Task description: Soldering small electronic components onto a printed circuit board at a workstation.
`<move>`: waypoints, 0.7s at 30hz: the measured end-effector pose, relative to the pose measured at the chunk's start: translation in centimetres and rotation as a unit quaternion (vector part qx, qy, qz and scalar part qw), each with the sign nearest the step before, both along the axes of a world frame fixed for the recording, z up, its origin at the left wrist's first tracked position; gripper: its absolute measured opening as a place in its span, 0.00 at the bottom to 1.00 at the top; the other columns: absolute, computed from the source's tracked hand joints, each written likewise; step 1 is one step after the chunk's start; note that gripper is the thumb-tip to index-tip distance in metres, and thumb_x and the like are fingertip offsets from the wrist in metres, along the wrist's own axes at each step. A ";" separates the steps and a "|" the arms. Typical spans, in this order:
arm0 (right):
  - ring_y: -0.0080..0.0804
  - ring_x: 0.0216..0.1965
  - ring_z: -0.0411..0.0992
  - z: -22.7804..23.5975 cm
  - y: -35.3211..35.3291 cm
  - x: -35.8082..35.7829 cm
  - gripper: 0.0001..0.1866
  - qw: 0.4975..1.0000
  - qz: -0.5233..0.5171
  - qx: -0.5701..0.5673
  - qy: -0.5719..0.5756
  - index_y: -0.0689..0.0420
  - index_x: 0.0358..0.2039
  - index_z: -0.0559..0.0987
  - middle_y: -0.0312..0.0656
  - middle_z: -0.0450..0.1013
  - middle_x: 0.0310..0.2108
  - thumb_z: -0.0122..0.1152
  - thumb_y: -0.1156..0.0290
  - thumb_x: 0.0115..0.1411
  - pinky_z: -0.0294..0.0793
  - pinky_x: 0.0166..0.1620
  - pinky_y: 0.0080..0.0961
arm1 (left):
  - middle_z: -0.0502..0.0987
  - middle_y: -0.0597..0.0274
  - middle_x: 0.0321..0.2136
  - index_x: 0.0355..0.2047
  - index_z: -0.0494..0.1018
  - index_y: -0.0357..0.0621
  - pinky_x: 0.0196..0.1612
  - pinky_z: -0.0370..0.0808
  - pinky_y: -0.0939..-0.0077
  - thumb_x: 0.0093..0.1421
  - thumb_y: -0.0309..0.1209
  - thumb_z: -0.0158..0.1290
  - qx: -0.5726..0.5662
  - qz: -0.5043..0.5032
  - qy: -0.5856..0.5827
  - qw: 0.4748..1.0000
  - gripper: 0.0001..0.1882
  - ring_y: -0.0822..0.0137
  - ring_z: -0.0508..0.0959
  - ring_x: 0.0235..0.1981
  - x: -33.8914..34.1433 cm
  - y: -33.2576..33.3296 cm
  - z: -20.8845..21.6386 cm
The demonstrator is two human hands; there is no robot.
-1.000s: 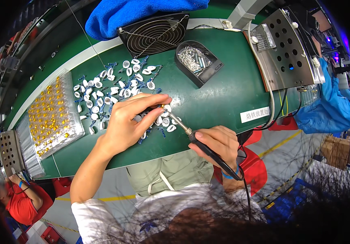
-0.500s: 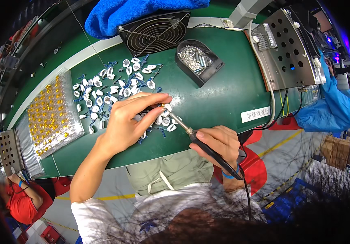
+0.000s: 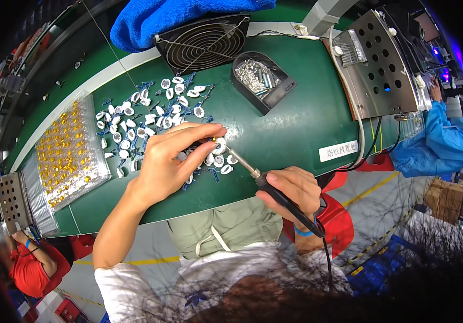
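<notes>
1. My left hand (image 3: 169,159) is pinched narrow, index finger and thumb at a small white rounded piece (image 3: 220,144); it sits at my fingertips, just above the green tabletop (image 3: 296,140). This grip probably steadies it while leaving its right side uncovered.
2. My right hand (image 3: 294,191) is closed round the black handle of a slim soldering iron with a silver metal shaft (image 3: 276,192). I hold it like a pen, behind the metal, presumably for control and away from heat. Its tip is just beside the white piece; I cannot tell whether they touch.
3. White oval parts with dark blue tabs (image 3: 167,123) lie loose around and beyond my left hand, seemingly to be within its reach.
4. Beyond them stands a black square fan with a wire guard (image 3: 203,51), facing my hands, perhaps for fumes.
5. A black open-topped plastic bin (image 3: 279,98) corrals loose silver metal pieces (image 3: 253,76).
</notes>
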State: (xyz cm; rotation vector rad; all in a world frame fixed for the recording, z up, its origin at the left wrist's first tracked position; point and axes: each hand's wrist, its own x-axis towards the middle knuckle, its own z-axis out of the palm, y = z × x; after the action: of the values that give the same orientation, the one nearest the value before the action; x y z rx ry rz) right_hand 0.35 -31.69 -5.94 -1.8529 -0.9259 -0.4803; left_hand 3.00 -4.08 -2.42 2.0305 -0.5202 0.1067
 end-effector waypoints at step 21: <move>0.45 0.31 0.77 2.6 2.1 1.8 0.24 0.985 -0.173 -0.018 0.022 0.68 0.56 0.78 0.50 0.79 0.32 0.68 0.84 0.57 0.76 0.38 0.37 | 0.84 0.57 0.41 0.47 0.80 0.33 0.51 0.80 0.74 0.64 0.22 0.62 0.002 0.212 0.034 0.977 0.11 0.69 0.84 0.42 3.7 13.8 5.8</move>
State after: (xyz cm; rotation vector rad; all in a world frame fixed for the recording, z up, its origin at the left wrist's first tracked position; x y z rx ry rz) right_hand 2.16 -29.62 -3.38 -2.0585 -0.5866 -0.6339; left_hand 6.66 9.67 3.35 2.1137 -0.0381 0.2919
